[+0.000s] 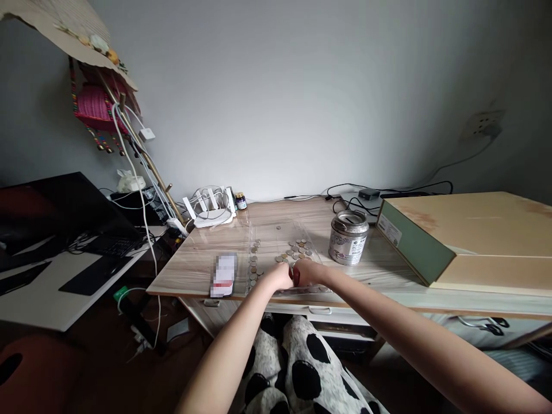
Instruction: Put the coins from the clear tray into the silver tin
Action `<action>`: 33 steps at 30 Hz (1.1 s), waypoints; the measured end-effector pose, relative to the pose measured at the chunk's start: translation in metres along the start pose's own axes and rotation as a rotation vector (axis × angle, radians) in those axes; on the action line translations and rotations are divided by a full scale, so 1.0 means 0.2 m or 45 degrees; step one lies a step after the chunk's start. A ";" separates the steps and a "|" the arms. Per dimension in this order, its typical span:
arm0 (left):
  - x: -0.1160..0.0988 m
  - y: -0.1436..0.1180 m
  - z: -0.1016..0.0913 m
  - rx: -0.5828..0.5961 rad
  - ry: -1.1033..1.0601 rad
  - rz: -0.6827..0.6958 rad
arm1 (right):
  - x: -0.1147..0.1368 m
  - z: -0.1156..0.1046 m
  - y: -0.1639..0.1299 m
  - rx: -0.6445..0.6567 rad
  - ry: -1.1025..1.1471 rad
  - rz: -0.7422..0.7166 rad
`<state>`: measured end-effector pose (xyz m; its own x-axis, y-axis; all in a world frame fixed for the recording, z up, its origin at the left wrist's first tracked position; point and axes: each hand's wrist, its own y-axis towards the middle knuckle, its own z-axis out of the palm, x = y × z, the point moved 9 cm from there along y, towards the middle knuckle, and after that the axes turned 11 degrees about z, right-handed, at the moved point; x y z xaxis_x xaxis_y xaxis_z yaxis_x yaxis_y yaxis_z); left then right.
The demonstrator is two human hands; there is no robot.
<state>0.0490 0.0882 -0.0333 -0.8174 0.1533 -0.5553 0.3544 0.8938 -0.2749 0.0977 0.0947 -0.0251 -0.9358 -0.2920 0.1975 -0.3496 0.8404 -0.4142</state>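
Note:
My left hand [280, 276] and my right hand [306, 272] are close together, low over a clear plastic sheet [267, 234] at the desk's front edge. Both hands have curled fingers, and whatever they pinch is hidden. Loose coins [301, 248] lie on the sheet just beyond my hands. More coins [253, 265] run in a rough column along the sheet's left side. To the right stands a metal tin [348, 238] with a lid and a printed label. A phone [223, 275] with its screen lit lies left of the sheet.
A big cardboard box [474, 230] takes up the desk's right side. At the back are a white router [213, 215], a small dark jar [240, 201] and black cables [388, 187]. A laptop [81, 213] sits on a separate white table at left.

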 end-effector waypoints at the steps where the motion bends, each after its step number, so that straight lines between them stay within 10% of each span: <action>1: 0.00 0.00 0.02 0.070 -0.028 0.012 | 0.00 0.00 0.00 0.017 0.019 -0.006; 12: 0.04 -0.03 0.03 0.346 -0.344 0.054 | 0.03 -0.01 -0.03 0.125 0.317 -0.035; 18: 0.06 -0.08 0.00 0.216 -0.198 0.192 | -0.27 -0.64 -0.23 -0.770 0.470 0.033; 22: 0.07 -0.12 -0.02 0.058 -0.229 0.319 | -0.63 -0.91 -0.33 -0.997 0.311 0.414; 30: 0.12 -0.17 -0.05 -0.038 -0.655 0.294 | -0.77 -0.85 -0.30 -0.864 0.132 0.660; 33: 0.16 -0.18 -0.11 -0.316 -0.870 0.212 | -0.69 -0.84 -0.39 -1.036 0.151 0.650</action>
<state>0.0001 0.0707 -0.0247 -0.2685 0.0711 -0.9606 0.2698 0.9629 -0.0041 0.2611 0.1463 0.1296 -0.9402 0.2066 0.2708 0.2777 0.9253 0.2581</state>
